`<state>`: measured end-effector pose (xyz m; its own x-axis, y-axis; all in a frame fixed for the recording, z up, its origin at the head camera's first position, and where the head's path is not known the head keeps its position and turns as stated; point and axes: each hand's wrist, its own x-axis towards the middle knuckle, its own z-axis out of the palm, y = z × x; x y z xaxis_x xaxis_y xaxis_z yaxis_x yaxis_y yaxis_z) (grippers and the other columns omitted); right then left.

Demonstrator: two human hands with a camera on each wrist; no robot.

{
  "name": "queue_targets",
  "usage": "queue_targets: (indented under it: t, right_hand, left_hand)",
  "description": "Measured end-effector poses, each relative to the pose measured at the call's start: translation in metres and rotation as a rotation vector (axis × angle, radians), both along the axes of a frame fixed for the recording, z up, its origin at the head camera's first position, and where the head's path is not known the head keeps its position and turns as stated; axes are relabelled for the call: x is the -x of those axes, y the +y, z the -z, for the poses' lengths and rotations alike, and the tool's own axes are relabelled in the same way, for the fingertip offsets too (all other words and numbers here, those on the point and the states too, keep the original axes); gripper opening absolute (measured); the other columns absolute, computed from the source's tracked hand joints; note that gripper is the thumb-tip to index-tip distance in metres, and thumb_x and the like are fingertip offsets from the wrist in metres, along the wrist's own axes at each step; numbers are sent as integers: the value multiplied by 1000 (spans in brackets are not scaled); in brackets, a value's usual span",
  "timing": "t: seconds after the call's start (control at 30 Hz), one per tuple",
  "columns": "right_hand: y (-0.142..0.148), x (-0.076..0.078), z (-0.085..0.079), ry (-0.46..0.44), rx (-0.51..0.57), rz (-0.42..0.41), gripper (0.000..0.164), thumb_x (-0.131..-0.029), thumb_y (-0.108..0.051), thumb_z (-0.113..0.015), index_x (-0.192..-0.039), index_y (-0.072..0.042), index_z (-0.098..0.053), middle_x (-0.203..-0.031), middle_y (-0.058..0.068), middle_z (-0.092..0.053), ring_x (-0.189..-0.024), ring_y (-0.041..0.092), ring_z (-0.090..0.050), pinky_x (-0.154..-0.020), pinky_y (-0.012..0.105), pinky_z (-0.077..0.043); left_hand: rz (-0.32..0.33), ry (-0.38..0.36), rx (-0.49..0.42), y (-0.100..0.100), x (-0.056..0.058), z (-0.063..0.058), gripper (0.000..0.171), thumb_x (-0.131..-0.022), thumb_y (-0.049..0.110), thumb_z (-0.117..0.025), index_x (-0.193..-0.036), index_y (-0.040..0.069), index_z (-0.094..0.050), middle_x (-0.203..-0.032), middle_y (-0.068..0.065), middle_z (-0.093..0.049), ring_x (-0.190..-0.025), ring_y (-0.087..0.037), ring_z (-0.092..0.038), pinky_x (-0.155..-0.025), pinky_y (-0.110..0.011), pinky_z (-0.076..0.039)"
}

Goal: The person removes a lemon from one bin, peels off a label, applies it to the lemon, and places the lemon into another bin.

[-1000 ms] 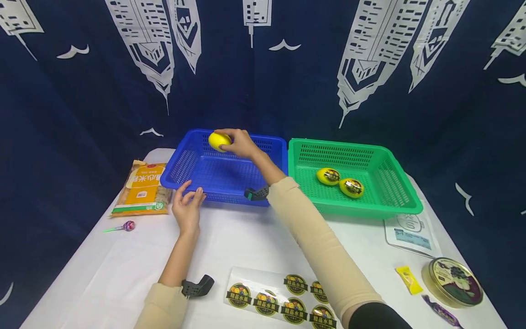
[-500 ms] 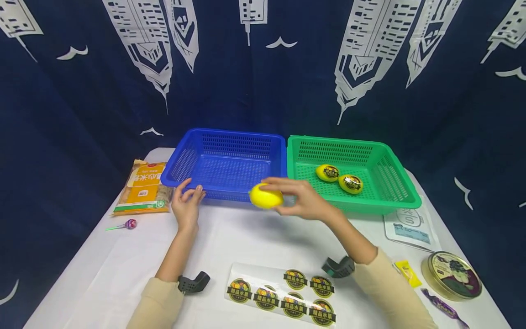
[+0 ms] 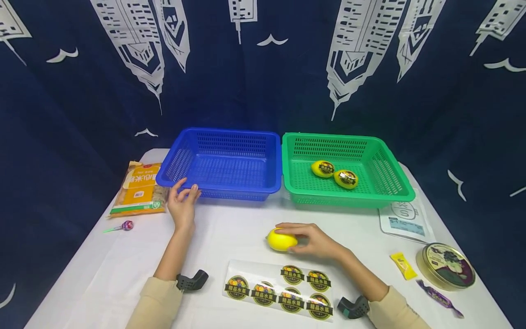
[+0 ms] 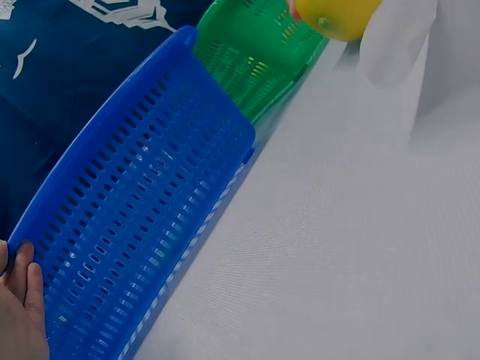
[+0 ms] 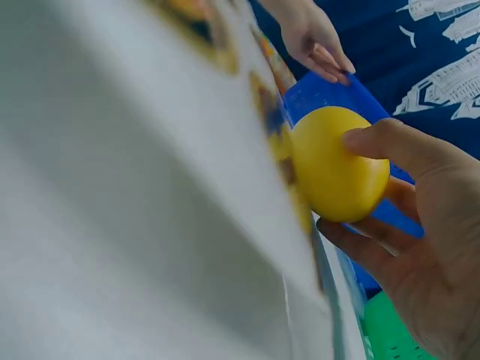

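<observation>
My right hand (image 3: 316,242) holds a yellow lemon (image 3: 281,240) low over the white table, just behind the sticker sheet (image 3: 279,290). In the right wrist view, the thumb lies on one side of the lemon (image 5: 330,169) and the fingers on the other; no label shows on it. At the near left corner of the blue basket (image 3: 222,188), my left hand (image 3: 182,208) holds the rim, with fingertips against the outer wall in the left wrist view. Two lemons with dark round stickers, one left (image 3: 322,168) and one right (image 3: 346,179), lie inside the green basket (image 3: 349,199).
Left of the baskets lie an orange food bag (image 3: 137,192) and a lollipop (image 3: 126,225). To the right are a white pouch (image 3: 407,224), a yellow wrapped candy (image 3: 403,265), a round tin (image 3: 447,266) and a purple wrapped candy (image 3: 439,296).
My right hand has carried the lemon out from above the blue basket, back towards me and right, down to near the sticker sheet. The left hand stays at the basket's corner.
</observation>
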<state>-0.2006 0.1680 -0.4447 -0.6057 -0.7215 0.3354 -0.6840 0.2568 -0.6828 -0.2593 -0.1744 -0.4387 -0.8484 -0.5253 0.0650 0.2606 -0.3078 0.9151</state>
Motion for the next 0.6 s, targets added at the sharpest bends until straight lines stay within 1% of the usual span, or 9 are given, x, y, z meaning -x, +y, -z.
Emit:
queue_targets:
  t: [0.17,0.23,0.3,0.33,0.4,0.5,0.53,0.57,0.6]
  right_hand:
    - [-2,-8,-6,-46,9,3,52,-75,7,-70,-124,5,-54,-130,22,-49,-118,37,-47,-99,38,-41]
    - [-2,-8,-6,-54,1,21,53,-75,6,-71,-125,3,-54,-132,20,-49,-120,35,-46,-101,42,-38]
    - [0,-7,-3,-60,0,40,54,-75,5,-71,-126,0,-54,-134,16,-48,-123,32,-44,-102,45,-36]
    - [2,-6,-1,-60,2,48,55,-75,4,-72,-127,-2,-54,-135,14,-47,-124,30,-43,-103,46,-34]
    - [6,-4,3,-47,12,69,57,-76,0,-73,-129,-7,-53,-137,9,-46,-127,25,-40,-105,46,-32]
    - [13,-4,8,16,54,102,56,-77,-6,-74,-129,-12,-54,-136,4,-47,-127,22,-40,-106,39,-32]
    - [16,-5,8,41,74,116,55,-78,-7,-74,-129,-12,-54,-135,4,-48,-126,22,-41,-106,37,-32]
    - [18,-8,7,64,92,134,53,-78,-8,-73,-128,-12,-55,-134,4,-50,-125,22,-42,-106,35,-33]
    - [20,-11,7,78,109,155,51,-78,-8,-73,-126,-12,-57,-132,4,-52,-123,22,-44,-106,32,-33]
  left_hand:
    - [-8,3,22,-1,-2,2,43,-83,7,-68,-123,4,-53,-70,-3,-59,-76,-15,-65,-79,-27,-54]
    - [-7,10,57,-1,-3,2,42,-84,9,-67,-123,5,-53,-72,-5,-60,-76,-16,-66,-79,-28,-54]
    - [-13,18,121,0,-3,2,41,-87,12,-64,-126,6,-51,-76,-8,-61,-76,-17,-66,-78,-27,-54]
    - [-25,23,162,1,-4,3,42,-89,14,-62,-128,6,-49,-79,-10,-62,-75,-17,-66,-77,-26,-54]
    - [-73,18,278,4,-8,2,42,-92,19,-57,-131,8,-46,-83,-11,-62,-72,-15,-65,-71,-19,-54]
    - [-139,35,461,14,-19,-1,38,-95,21,-54,-128,6,-46,-85,-12,-61,-69,-12,-60,-59,-13,-48]
    - [-138,55,530,19,-24,-3,34,-94,18,-55,-124,4,-49,-84,-11,-62,-67,-11,-58,-55,-13,-45]
    - [-108,79,595,24,-31,-5,29,-93,15,-56,-119,2,-53,-82,-11,-62,-66,-12,-58,-52,-15,-44]
    - [-45,108,653,30,-39,-9,24,-92,10,-58,-113,-1,-56,-82,-12,-63,-67,-14,-58,-53,-16,-46]
